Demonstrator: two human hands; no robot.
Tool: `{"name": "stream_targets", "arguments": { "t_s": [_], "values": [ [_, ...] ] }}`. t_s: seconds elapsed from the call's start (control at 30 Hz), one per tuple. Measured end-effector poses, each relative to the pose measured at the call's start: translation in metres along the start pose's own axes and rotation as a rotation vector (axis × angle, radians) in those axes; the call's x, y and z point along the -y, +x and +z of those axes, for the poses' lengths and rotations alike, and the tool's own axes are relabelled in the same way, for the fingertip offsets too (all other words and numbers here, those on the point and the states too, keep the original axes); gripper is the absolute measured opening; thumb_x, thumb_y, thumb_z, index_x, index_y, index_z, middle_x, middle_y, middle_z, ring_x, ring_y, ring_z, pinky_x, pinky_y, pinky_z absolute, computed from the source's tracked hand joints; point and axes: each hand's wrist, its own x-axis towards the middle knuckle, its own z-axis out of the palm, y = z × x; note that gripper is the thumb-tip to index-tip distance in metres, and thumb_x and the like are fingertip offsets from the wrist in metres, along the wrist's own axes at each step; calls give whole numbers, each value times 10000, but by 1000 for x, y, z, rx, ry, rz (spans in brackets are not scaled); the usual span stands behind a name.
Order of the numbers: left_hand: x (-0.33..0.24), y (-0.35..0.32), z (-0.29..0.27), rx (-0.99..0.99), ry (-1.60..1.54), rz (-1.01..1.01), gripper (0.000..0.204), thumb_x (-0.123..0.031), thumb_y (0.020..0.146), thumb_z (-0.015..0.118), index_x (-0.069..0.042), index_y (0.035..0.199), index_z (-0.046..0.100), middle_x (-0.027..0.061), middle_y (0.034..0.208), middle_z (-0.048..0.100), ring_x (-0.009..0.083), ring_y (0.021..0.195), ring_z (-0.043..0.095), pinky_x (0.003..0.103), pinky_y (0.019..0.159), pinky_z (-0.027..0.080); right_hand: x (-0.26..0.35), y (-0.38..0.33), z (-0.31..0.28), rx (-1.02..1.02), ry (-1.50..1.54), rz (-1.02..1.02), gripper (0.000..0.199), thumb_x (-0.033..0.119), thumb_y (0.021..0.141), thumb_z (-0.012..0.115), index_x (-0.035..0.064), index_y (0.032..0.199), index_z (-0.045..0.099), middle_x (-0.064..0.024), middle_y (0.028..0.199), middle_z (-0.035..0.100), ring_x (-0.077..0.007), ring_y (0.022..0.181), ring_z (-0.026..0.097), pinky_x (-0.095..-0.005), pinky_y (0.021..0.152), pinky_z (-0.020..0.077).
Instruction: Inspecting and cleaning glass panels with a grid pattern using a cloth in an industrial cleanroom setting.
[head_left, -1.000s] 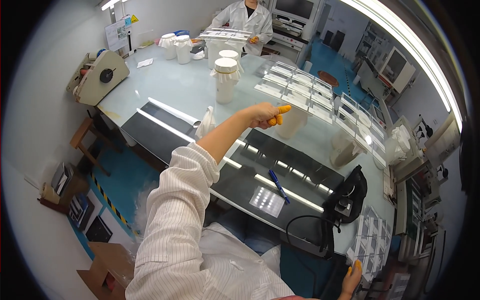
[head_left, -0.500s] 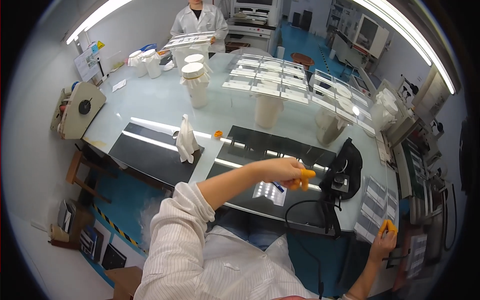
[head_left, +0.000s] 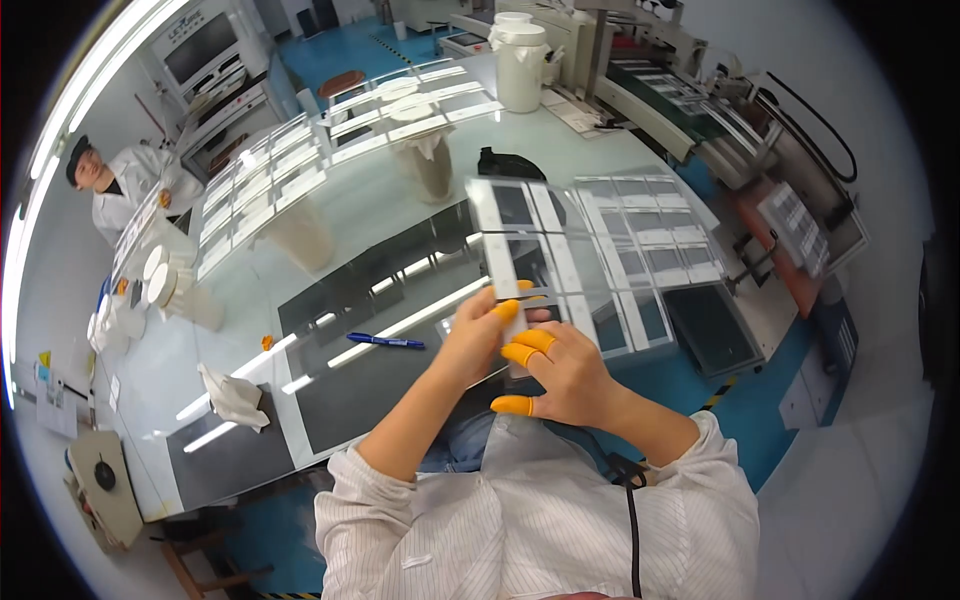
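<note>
A clear panel printed with white bands and rectangles (head_left: 553, 245) is raised in front of me, tilted above the near right part of the table. My left hand (head_left: 472, 338) pinches its near left edge, with orange cots on the fingertips. Beside it, my right hand (head_left: 580, 375), also in orange finger cots, has its fingers at the panel's near corner, and its thumb stands apart from them. Behind the held panel, similar clear sheets (head_left: 655, 235) lie at the table's right side. A blue pen (head_left: 385, 341) rests on the dark glossy mat (head_left: 350, 385) left of my hands.
Raised clear panels stand on white tubs across the far table (head_left: 265, 190). A crumpled white cloth (head_left: 235, 398) and a small orange piece (head_left: 267, 342) lie left. A black bag (head_left: 510, 165) is behind the panel. A co-worker (head_left: 140, 190) stands far left; machinery (head_left: 690, 95) stands right.
My view has turned to the right. The right hand has come up from the table's right side, and both hands are now together at the clear panel, which is lifted.
</note>
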Motion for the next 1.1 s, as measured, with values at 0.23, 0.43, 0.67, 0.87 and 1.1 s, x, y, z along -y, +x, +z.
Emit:
{"name": "stream_targets", "arguments": {
  "t_s": [0.23,0.43,0.67,0.87,1.1],
  "values": [
    [-26,-74,-65,-223,91,397,317,-119,892,492,51,1157,448,190,1000,591,274,862,625,328,732,520,-43,10,-33,-368,-211,280,409,112,757,670,7,1115,502,-151,1168,490,-316,1056,454,-396,916,354],
    [-34,-123,-80,-319,81,550,276,-75,901,455,48,1148,456,206,976,596,287,842,633,322,706,525,-34,16,-11,-386,55,339,436,43,779,630,-4,1174,453,-144,1180,473,-292,1092,438,-355,955,332],
    [-28,-146,-87,-425,83,595,284,-119,900,468,14,1151,468,179,988,602,238,817,627,287,694,505,-27,17,1,-338,103,329,424,117,831,611,6,1203,440,-130,1166,485,-242,1070,465,-328,937,356],
    [-30,-152,-72,-483,-76,779,308,-86,910,453,-2,1205,440,193,1099,564,284,916,613,324,774,505,-25,10,6,-377,352,445,491,210,847,618,20,1245,402,-101,1209,488,-195,1098,476,-311,930,365],
    [-6,-148,-43,-370,-269,715,405,-80,897,481,-50,1289,385,153,1215,508,304,1015,575,393,892,456,-1,42,25,-266,1101,379,418,248,901,530,-13,1206,414,-148,1151,533,-184,1062,522,-303,932,382]
  ]
}}
